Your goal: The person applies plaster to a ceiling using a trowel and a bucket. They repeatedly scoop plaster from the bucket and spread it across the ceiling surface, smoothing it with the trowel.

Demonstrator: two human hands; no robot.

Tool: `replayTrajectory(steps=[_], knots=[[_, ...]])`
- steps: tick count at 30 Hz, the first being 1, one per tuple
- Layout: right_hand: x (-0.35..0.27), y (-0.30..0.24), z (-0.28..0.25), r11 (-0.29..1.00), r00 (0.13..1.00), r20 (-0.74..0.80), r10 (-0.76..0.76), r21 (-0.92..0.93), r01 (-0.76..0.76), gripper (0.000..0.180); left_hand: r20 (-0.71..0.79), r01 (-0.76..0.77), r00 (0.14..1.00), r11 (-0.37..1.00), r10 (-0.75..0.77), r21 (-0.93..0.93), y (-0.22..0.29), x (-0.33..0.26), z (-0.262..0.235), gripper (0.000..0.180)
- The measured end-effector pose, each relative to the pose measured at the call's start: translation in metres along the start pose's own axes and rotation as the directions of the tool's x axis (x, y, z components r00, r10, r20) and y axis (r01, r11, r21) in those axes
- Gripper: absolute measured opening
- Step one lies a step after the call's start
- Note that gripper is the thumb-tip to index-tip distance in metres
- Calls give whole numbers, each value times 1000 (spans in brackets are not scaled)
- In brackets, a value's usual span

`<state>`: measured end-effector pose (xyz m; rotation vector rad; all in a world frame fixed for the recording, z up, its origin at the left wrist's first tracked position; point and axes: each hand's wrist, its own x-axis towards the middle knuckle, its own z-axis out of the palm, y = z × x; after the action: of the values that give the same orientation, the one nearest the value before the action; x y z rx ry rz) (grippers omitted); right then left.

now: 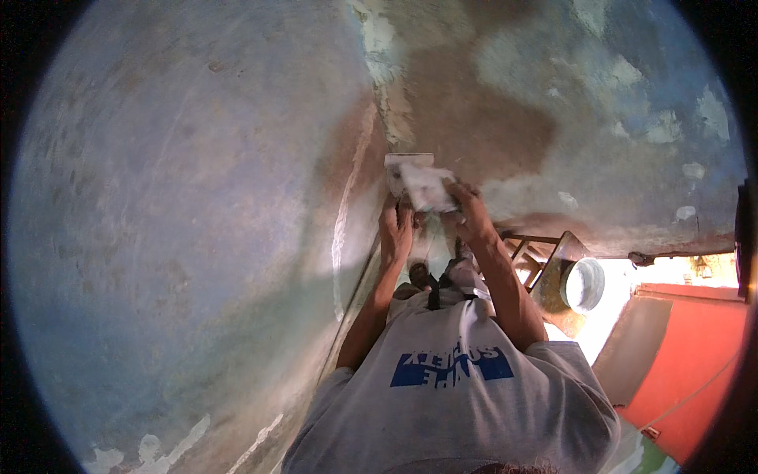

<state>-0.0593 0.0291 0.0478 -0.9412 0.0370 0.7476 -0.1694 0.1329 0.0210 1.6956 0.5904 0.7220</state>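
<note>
Near the wall corner, my left hand [397, 225] is closed round a wide putty knife [409, 159] whose pale straight edge faces up. My right hand [471, 209] grips a flat plate coated in white paste [426, 188], slightly blurred. The plate overlaps the knife's blade in this view; whether they touch I cannot tell. Just beyond both tools runs the corner seam [387, 110], streaked with whitish filler. A thin white filler line [341, 225] runs down the wall left of my left hand.
Large blue-grey walls [174, 174] with brown and white patches rise on both sides. To the right, a white bucket [584, 284] sits by a wooden stool-like frame [545, 261]. A red-orange surface [695, 355] lies farther right, beside a bright opening.
</note>
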Motion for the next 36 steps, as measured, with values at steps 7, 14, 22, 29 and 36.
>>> replayTrajectory(steps=[7,14,22,29,36], knots=[[-11,-9,18,982,987,27,160,97,-162,23,69,128,990,990,-125,-51,-16,-3,-4,23],[18,8,-10,973,981,43,187,127,-191,17,90,186,980,975,-176,-123,-12,3,-11,23],[38,-7,-64,948,990,-58,126,301,-103,16,85,151,987,977,-139,-152,13,0,-16,26],[-17,-10,30,992,995,-9,103,-75,-104,20,165,161,976,982,-143,-100,-18,-1,1,23],[-4,-4,13,980,982,-19,190,60,-189,20,113,8,994,998,-15,66,-12,1,-1,14]])
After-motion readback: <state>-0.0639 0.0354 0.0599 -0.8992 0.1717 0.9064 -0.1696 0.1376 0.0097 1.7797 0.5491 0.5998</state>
